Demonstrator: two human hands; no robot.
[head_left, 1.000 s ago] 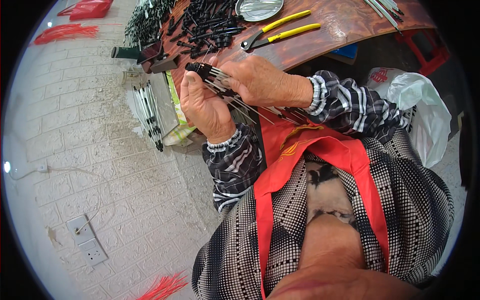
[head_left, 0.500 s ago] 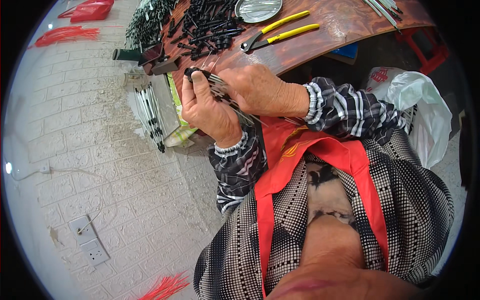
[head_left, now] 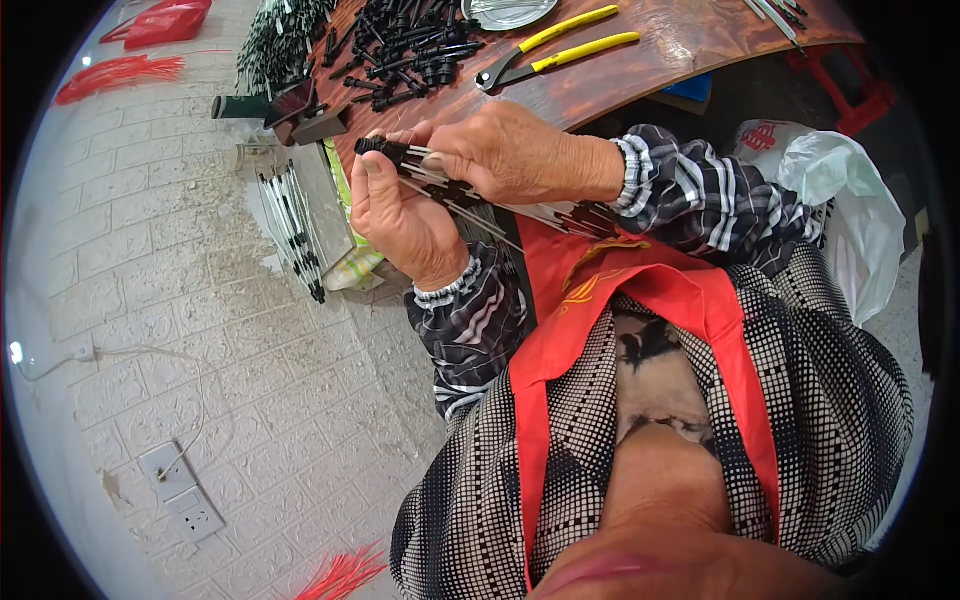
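Note:
A bundle of thin white rods with black sections point(head_left: 440, 188) lies slantwise across both hands, its black end at the upper left. My left hand point(head_left: 410, 220) is closed around that end from below, its thumb pressed against it. My right hand point(head_left: 515, 155) grips the bundle from above, fingers curled with the thumb along the rods. The rods fan out beneath the right wrist, over the red apron point(head_left: 560, 335). Parts of the bundle are hidden by the fingers.
Past my hands, the brown wooden table point(head_left: 600, 90) bears yellow-handled pliers point(head_left: 560, 50), a pile of black parts point(head_left: 410, 55) and a round metal dish point(head_left: 508, 12). More rods point(head_left: 292, 235) rest by the wall at left. A white plastic bag point(head_left: 850, 190) sits at right.
The view has shifted slightly. My right hand's thumb now lies along the bundle, and more of the rods show below the right wrist over the apron. Both hands keep hold.

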